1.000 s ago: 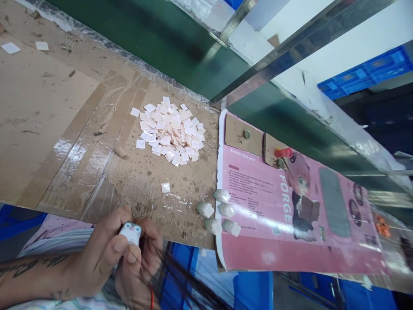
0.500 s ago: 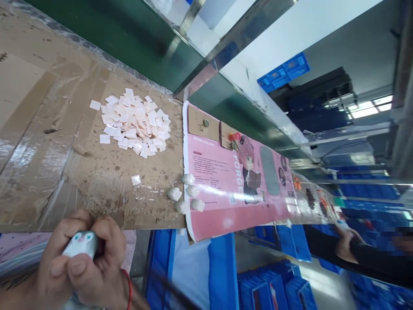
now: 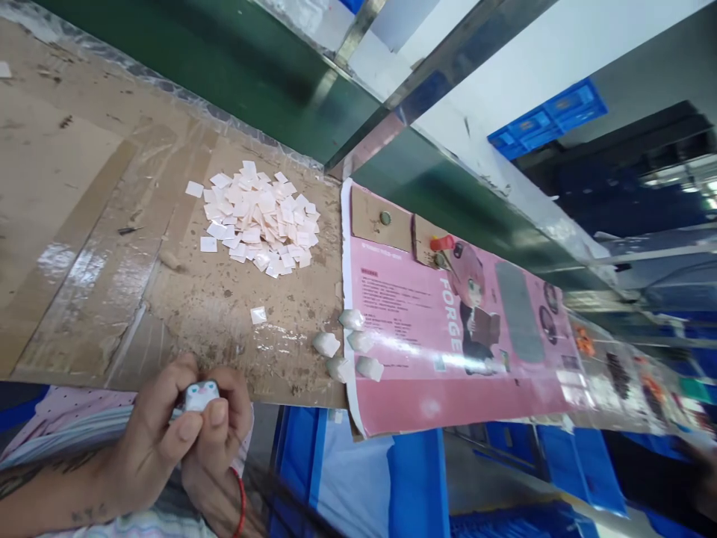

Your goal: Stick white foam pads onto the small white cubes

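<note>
In the lower left of the frame, a small white rounded piece with two blue eye-like marks and a pinkish spot (image 3: pixel 200 396) is held up at the near edge of the brown cardboard-covered counter (image 3: pixel 224 295). The step in hand looks to be a two-handed pressing or steadying of this piece; the next move seems to call for even thumb pressure, or a careful easing of one hand so that it does not slip.

The left hand (image 3: pixel 146 432) comes in from the left edge with its forearm slanting up, the right hand (image 3: pixel 217 447) from below, a thin red cord (image 3: pixel 241 506) around its wrist. Both sets of fingers are clamped on the piece, thumbs side by side on the near face, the other fingers curled around behind; the far fingertips are hidden.

Left of the frame's centre lies a heap of flat pale pink squares (image 3: pixel 261 220), with a lone whitish square (image 3: pixel 258 315) below it. Near the centre, five faceted off-white lumps (image 3: pixel 326 344) cluster around the left edge of a glossy pink printed sheet (image 3: pixel 403 403)
</note>
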The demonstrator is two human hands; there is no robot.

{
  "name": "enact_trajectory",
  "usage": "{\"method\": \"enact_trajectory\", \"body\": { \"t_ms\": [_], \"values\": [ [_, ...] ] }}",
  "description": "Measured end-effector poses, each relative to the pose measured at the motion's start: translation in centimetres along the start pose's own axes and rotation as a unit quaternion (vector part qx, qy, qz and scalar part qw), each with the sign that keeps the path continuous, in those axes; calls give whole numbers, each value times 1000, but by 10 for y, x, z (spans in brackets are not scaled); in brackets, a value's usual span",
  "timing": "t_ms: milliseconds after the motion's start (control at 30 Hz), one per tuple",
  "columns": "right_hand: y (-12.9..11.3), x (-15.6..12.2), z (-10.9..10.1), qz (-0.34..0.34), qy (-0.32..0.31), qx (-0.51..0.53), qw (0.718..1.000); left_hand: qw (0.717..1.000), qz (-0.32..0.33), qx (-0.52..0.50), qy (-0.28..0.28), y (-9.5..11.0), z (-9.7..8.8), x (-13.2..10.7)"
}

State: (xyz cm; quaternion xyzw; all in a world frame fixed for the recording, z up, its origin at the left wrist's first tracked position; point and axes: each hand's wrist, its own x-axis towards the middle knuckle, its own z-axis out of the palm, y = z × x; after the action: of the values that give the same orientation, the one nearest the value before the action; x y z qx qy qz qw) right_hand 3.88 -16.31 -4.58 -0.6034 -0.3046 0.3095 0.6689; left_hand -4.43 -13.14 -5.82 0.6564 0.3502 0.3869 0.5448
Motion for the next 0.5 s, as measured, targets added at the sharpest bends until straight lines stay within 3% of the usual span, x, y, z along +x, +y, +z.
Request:
{"method": "enact_trajectory", "body": {
  "t_ms": [100,267,500],
  "values": [
    [2,-5,-2,72,-16,26,997,1000,-10,9,5,7,4,5],
    [6,0,6,36,69,60,995,1000,-20,16,1,10,2,6],
    [24,-13,7,85,94,52,991,998,29,42,-25,6,-2,6]
  ]
}}
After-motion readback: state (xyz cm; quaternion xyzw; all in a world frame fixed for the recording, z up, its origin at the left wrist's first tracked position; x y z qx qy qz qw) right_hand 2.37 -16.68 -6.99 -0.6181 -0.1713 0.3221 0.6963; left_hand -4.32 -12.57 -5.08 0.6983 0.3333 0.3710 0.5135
